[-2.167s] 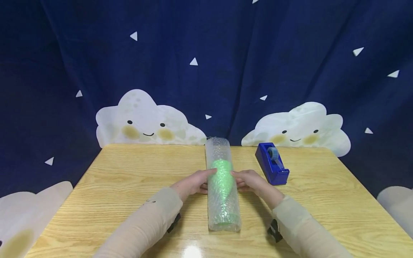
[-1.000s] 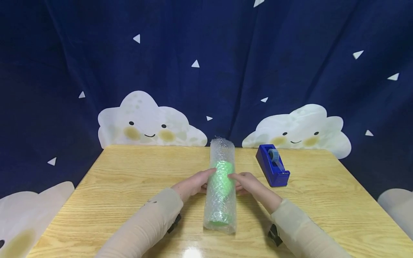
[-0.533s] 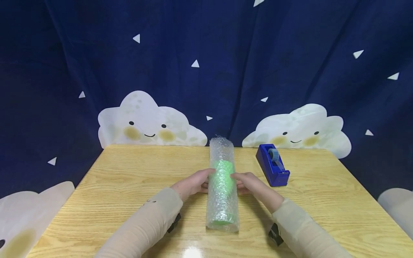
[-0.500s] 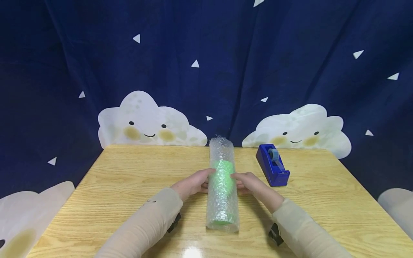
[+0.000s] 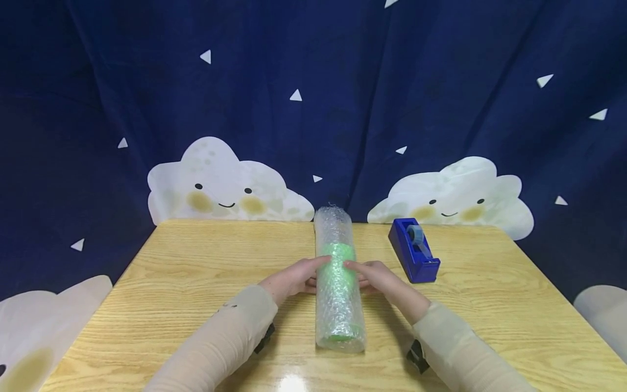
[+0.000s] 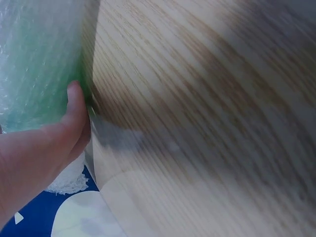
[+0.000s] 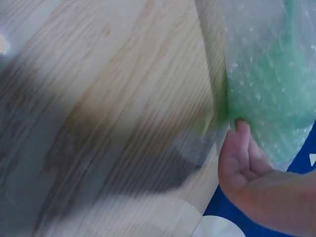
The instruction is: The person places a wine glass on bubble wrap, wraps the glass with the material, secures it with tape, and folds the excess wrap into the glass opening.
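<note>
A long roll of bubble wrap (image 5: 338, 313) lies lengthwise on the wooden table, with a green object (image 5: 338, 253) showing through its layers. What kind of object it is stays blurred by the wrap. From the left side my left hand (image 5: 296, 276) holds the roll, thumb on top and fingers low along its side. Opposite it, my right hand (image 5: 382, 277) grips the other side in the same way, thumb over the green part. In the right wrist view, the fingers (image 7: 242, 143) curl against the bubble wrap; the left wrist view shows the left hand (image 6: 44, 148) pressed close to it.
A blue tape dispenser (image 5: 416, 256) with a roll of clear tape stands right of the bubble wrap, toward the back. Behind the wooden table (image 5: 215, 250) hangs a dark blue curtain (image 5: 254, 81) with clouds and white triangles.
The wrapped roll turned and shifted a little left, then came back right at its near end. Both hands stayed on it, the thumbs sliding slightly over its top. The tape dispenser stayed put.
</note>
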`<state>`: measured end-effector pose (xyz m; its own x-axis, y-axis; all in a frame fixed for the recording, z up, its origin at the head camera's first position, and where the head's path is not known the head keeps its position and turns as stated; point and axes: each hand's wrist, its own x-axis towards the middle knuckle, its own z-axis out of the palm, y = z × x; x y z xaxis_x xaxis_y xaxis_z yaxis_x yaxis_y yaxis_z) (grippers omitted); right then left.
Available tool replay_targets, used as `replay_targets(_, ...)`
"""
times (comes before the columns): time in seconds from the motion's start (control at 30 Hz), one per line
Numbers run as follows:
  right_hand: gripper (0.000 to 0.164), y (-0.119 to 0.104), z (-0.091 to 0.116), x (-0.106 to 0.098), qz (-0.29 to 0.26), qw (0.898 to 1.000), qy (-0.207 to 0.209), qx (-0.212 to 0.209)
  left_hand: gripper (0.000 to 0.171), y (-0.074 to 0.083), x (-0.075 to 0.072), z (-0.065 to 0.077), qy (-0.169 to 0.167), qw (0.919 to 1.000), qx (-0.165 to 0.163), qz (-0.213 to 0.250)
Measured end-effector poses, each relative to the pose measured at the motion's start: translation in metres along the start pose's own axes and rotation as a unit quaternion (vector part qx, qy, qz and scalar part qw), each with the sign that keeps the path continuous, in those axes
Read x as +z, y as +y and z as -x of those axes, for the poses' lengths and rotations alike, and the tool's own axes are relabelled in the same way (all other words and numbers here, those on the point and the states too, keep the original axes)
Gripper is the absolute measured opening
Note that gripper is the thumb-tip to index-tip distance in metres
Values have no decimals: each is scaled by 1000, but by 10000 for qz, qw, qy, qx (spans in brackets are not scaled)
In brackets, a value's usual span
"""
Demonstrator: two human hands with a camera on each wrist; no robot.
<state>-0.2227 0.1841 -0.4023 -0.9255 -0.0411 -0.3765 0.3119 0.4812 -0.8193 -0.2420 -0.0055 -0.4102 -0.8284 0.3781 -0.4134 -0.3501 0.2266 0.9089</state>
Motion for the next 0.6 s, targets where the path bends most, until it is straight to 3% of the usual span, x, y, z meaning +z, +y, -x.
replay_targets(0.1, 69, -2, 2, 2, 175, 9998, 102, 42, 64, 0, 1, -1, -26, 10000, 2, -18)
replay_targets(0.3, 44, -5, 2, 1, 237, 9995, 206, 90, 65, 1, 1, -1, -42, 10000, -19, 58)
replay_targets(0.43, 55, -3, 2, -1, 178, 9996, 182, 73, 61, 1, 0, 0, 76, 9998, 36, 185)
replay_targets(0.6, 70, 1, 2, -3, -17, 10000, 72, 22, 42, -2, -1, 0, 207, 9993, 75, 303)
